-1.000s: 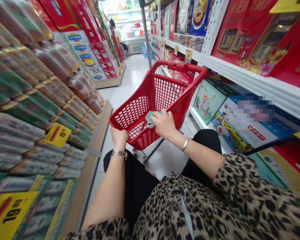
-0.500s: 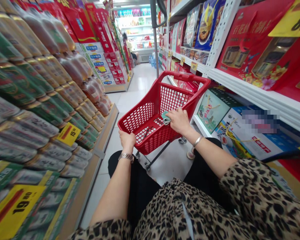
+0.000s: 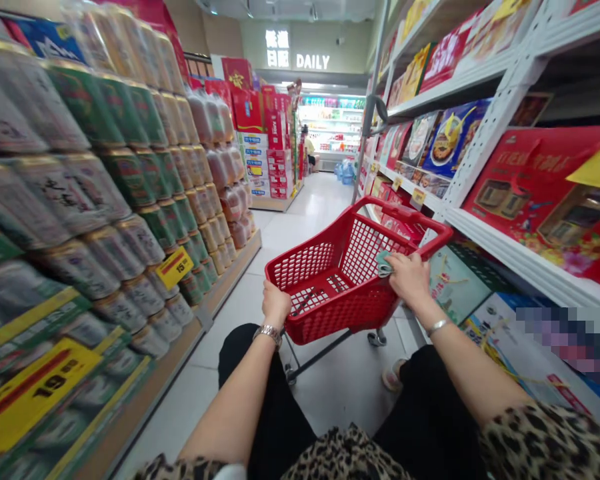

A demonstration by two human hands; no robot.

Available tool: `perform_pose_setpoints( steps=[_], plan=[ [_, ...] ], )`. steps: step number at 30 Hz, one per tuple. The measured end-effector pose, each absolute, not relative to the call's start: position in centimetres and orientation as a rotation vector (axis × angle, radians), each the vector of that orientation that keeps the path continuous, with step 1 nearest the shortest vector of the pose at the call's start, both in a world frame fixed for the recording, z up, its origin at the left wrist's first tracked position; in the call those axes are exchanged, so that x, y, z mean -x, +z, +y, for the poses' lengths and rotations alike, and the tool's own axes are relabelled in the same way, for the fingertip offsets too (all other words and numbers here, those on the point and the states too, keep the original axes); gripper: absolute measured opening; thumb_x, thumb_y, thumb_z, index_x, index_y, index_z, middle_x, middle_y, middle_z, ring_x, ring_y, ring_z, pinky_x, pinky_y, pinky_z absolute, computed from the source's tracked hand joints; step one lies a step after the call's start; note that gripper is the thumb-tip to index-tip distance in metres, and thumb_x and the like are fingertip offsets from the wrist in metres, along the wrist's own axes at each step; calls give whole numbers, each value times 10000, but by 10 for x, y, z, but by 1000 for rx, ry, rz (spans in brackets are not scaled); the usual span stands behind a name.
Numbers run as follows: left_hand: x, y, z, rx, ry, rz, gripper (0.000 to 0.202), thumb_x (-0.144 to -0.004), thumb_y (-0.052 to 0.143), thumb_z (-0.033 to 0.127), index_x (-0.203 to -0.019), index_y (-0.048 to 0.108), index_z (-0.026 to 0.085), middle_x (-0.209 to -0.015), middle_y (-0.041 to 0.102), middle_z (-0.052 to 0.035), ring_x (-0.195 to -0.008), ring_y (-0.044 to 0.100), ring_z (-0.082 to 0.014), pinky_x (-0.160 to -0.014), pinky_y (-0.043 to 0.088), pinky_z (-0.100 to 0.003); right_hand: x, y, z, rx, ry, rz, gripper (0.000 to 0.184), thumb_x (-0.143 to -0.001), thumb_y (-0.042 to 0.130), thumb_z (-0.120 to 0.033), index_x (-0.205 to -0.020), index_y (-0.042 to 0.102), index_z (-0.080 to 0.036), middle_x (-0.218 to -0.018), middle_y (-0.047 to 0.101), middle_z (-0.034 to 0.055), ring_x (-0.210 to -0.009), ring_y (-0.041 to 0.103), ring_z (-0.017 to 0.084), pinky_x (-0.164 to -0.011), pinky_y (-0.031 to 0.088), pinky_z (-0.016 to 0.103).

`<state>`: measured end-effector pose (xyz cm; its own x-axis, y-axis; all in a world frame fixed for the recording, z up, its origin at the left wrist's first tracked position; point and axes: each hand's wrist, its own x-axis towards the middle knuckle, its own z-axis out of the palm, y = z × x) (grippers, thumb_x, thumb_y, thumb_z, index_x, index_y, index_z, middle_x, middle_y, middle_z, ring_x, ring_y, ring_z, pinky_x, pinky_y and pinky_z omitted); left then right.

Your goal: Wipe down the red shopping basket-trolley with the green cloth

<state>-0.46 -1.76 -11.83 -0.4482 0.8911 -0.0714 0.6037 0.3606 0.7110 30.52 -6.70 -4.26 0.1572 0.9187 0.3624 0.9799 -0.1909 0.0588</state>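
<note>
In front of my knees stands a red plastic shopping cart with lattice sides, turned at an angle; no goods show in its basket. My left hand is closed around the rim at the cart's near left corner. My right hand rests over the near side rim, nearer the handle, with its fingers closed on a folded green and white cloth. The cloth pokes out past the fingertips over the basket's inner side. A grey metal leg frame with wheels shows under the basket.
Stacked drink cans line the aisle's left side on a low wooden platform. White shelves with gift boxes stand close on the right. Tiled floor runs toward a lit display, where a person is partly visible.
The view has tilted up, so the cart sits lower and further right in the picture. My right hand has slid with the cloth along the rim toward the handle; my left keeps its hold.
</note>
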Motion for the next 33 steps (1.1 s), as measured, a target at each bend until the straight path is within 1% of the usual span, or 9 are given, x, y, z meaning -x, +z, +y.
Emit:
perform_pose_setpoints(
  steps=[6,12,16,21,25,28,33],
  plan=[
    [5,-117,-19,-1271,839,2166,495,-865,557,117,-1350,478,171,-1317,691,-214,-1189,702,-293,-960,546,-379,-313,-39,-61,2284,-493,-1792,504,-921,471,-148,-1332,723,-297,-1441,655,80,-1171,497,337,-841,332,440],
    [3,-110,-20,-1235,831,2161,525,-850,561,83,-1366,469,118,-1366,643,-264,-1244,670,-320,-1012,528,-413,-296,-42,-70,2265,-472,-1843,498,-930,456,-129,-1306,737,-295,-1434,659,76,-1190,487,341,-840,341,429],
    [4,-108,-21,-1196,847,2139,538,-835,582,82,-1360,483,138,-1365,649,-248,-1235,676,-324,-1010,531,-420,-272,-52,-82,2208,-454,-1901,497,-936,441,-116,-1299,733,-288,-1448,653,62,-1152,494,330,-821,361,421],
    [5,-108,-22,-1188,859,2121,546,-839,573,96,-1374,474,136,-1378,638,-251,-1258,663,-331,-1014,530,-420,-225,-65,-99,2079,-389,-2025,478,-938,460,-120,-1288,730,-303,-1438,660,48,-1128,501,317,-824,377,414],
    [7,-108,-23,-1206,848,2104,561,-856,552,95,-1406,446,116,-1409,618,-257,-1287,645,-330,-1026,522,-407,-184,-75,-109,1948,-359,-2140,471,-936,490,-124,-1319,702,-297,-1426,659,63,-1104,507,298,-832,382,413],
    [7,-108,-23,-1214,841,2103,553,-859,551,94,-1402,453,128,-1393,634,-240,-1283,649,-319,-1010,526,-386,-158,-82,-113,1857,-319,-2192,438,-952,500,-149,-1317,699,-286,-1400,671,68,-1091,505,297,-849,379,422],
    [8,-109,-22,-1210,844,2110,544,-858,565,97,-1392,471,121,-1365,651,-235,-1263,663,-312,-995,534,-374,-132,-95,-119,1637,-304,-2296,432,-948,526,-143,-1317,693,-295,-1410,666,46,-1080,489,287,-866,365,427]
  ],
)
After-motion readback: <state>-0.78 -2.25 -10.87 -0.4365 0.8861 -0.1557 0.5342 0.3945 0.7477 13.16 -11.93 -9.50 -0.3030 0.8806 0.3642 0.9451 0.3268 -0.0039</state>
